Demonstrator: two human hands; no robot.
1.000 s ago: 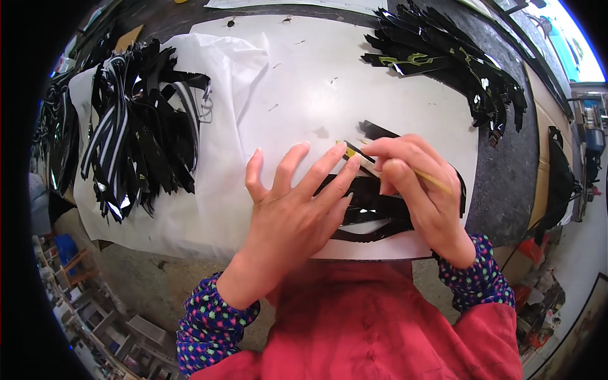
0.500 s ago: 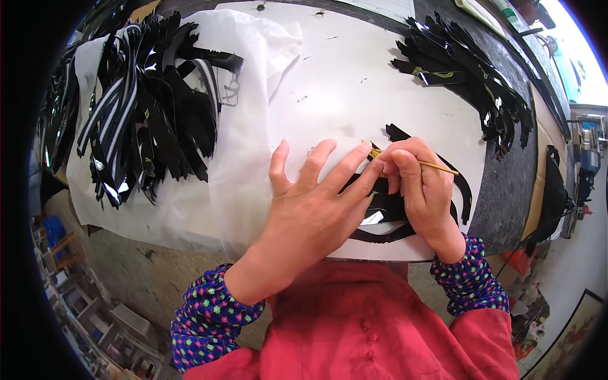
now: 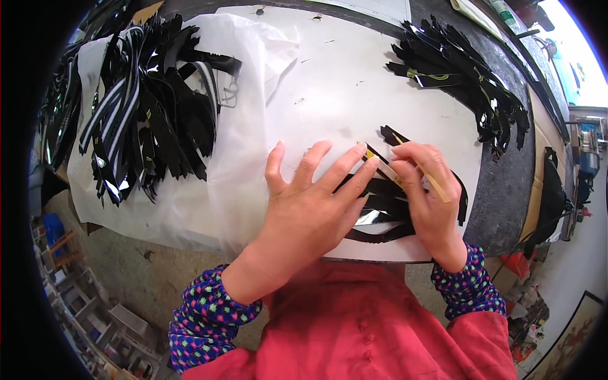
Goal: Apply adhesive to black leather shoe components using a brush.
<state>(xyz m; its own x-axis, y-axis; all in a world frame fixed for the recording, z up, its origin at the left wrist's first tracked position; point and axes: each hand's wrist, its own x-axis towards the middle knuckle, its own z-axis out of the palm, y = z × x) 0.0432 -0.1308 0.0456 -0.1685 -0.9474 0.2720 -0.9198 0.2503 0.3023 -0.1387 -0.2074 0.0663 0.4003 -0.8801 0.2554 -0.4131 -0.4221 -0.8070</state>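
My left hand (image 3: 313,206) lies with fingers spread, its index fingertip on the end of a narrow black strip (image 3: 379,156) with a yellow patch. Beneath and beside it are several more black strips (image 3: 383,210), some with a shiny face. In the fingers of my right hand (image 3: 425,206) is a slim tan stick (image 3: 437,185), its thin end pointing up and away. That hand hovers over or rests at the strips' right side; I cannot tell which. Past its knuckles another black strip (image 3: 388,133) sticks out. My hands partly hide the strips.
A white sheet (image 3: 342,82) covers the dark table (image 3: 500,196). To the left, a large bundle of black and grey-striped strips (image 3: 158,101) lies on crumpled translucent plastic (image 3: 244,126). Another black bundle (image 3: 459,76) is at the far right. A white paper (image 3: 380,9) lies at the back edge.
The stick has swung from pointing at my left fingertips to pointing up and away. My right hand has turned and drawn slightly back, while my left hand stays nearly in place.
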